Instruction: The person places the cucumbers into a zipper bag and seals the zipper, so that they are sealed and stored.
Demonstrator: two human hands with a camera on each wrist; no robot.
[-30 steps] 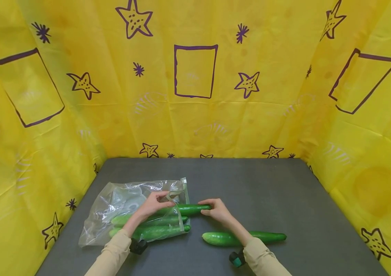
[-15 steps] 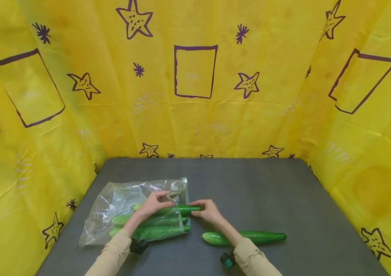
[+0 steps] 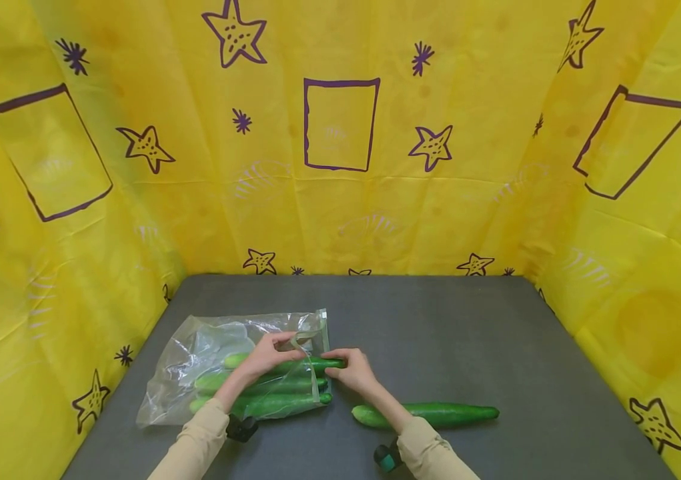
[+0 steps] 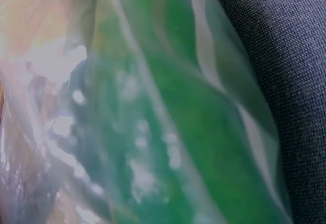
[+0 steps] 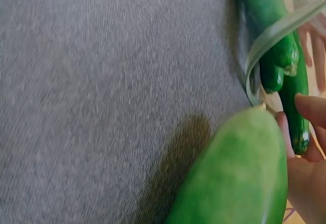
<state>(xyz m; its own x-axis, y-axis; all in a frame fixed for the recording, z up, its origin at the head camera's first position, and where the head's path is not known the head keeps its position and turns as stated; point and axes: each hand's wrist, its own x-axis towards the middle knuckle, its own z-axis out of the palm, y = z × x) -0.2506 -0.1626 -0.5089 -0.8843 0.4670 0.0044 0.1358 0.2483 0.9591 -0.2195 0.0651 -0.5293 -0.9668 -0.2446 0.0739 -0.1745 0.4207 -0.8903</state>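
A clear zip bag (image 3: 166, 380) lies on its side at the left of the table, its mouth facing right. Inside it rest two cucumbers, the nearer cucumber (image 3: 274, 404) with its tip at the opening. My left hand (image 3: 266, 358) pinches the bag's upper lip and lifts it. With fingers and thumb my right hand (image 3: 353, 371) grips the end of a third cucumber (image 3: 316, 364), most of which is inside the bag. In the right wrist view the thumb and fingers of the right hand (image 5: 310, 132) close about that cucumber's tip (image 5: 298, 132).
One more cucumber (image 3: 454, 413) lies on the grey table (image 3: 436, 333), under the right forearm. A pale translucent item (image 3: 220, 343) shows through the bag's far side. Yellow printed curtains (image 3: 340, 220) enclose the table at the back and sides.
My right hand has moved left, sliding the gripped cucumber deeper into the bag. The left hand stays in place on the bag's lip.
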